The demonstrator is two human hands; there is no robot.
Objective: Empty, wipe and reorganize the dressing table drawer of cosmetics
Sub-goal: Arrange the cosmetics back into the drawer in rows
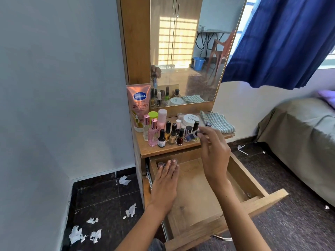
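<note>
Left hand (pixel 165 180): flat, fingers straight, reaching into the open drawer (pixel 257 189).
Right hand (pixel 214 151): pinches a blue bottle (pixel 192 135) above the surface (pixel 163 151).

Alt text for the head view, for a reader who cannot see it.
A person's right hand pinches a small dark blue bottle above the dressing table top, crowded with cosmetics. The left hand lies flat in the open drawer.

A blue curtain (pixel 282 42) hangs at the window, upper right. Below it stands a bed (pixel 306 142) with a grey-green cover. White paper scraps (pixel 79 234) litter the dark floor (pixel 101 200) — left, by the wall (pixel 54 87).
</note>
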